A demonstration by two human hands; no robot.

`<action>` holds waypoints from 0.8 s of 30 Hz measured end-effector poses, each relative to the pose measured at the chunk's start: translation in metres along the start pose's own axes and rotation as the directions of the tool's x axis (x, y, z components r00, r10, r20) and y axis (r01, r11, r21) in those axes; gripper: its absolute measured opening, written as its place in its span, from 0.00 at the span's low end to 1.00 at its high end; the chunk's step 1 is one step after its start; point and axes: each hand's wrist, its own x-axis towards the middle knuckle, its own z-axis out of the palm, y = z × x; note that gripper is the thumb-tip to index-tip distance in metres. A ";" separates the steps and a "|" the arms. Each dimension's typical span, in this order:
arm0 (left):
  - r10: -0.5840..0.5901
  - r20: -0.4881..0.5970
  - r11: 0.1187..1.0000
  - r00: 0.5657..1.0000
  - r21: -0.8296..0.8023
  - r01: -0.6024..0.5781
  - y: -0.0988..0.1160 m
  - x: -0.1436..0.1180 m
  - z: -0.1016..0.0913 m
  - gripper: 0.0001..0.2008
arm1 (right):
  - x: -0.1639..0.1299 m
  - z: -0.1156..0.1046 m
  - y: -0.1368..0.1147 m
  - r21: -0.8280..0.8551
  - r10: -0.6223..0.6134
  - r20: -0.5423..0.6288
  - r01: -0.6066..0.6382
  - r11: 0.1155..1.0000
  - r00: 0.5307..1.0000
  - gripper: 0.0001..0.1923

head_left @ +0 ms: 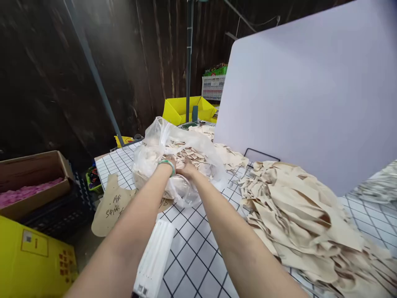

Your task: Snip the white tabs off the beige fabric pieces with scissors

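Observation:
A clear plastic bag [153, 138] full of small beige fabric pieces [194, 156] stands on the checked table [189, 248]. Both arms stretch forward to it. My left hand [171, 160], with a green bangle [167, 162] at its wrist, reaches in among the pieces, and its fingers are hidden. Close beside it on the right, my right hand [187, 169] touches the pieces or the bag's near edge; its fingers are too blurred and covered to read. Beige cut-out patterns with handwriting [113, 205] lie left of the bag, partly under it and behind my left forearm.
A large heap of beige fabric [297, 207] covers the table's right side, before an upright pale board [304, 95]. A white ribbed object [156, 254] lies between my forearms. Yellow bins [176, 111] stand behind; a cardboard box [34, 198] and yellow box [34, 256] are left.

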 end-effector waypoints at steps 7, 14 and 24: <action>-0.011 0.041 0.999 0.999 -0.032 0.012 -0.005 0.007 0.000 0.18 | 0.001 -0.006 -0.002 0.017 0.035 0.149 -0.038 0.999 0.988 0.18; -0.053 -0.317 0.974 0.947 -0.224 -0.021 -0.022 -0.024 -0.034 0.15 | -0.017 -0.028 -0.061 0.064 -0.158 -0.118 0.167 0.984 0.980 0.11; 0.000 -0.690 0.713 0.724 -0.508 -0.484 -0.004 -0.038 -0.098 0.17 | -0.011 -0.113 -0.150 0.086 -0.359 -0.598 0.503 0.860 0.717 0.16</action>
